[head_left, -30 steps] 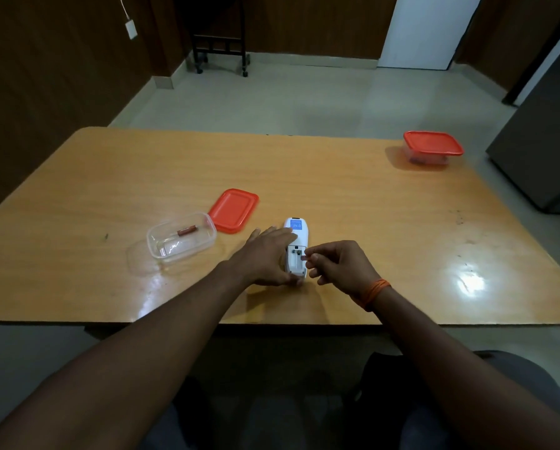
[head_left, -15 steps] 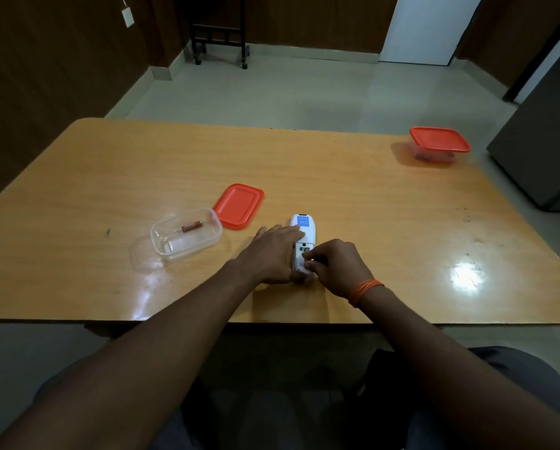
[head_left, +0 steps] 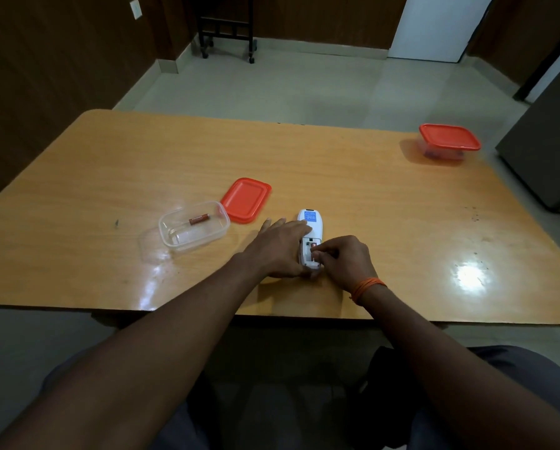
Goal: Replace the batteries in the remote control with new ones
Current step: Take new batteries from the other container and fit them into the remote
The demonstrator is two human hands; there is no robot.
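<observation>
left hand presses the remote from 9 o'clock, fingers nearly straight; right hand, fingers curled tight, pinches a battery in its bay.

The remote control lies face down on the worktop, back compartment open; the left hand rests flat on it; the right hand, fingers curled, pinches a red battery in the compartment; left of them, an open clear container holds another battery, just beside its red lid.
</observation>
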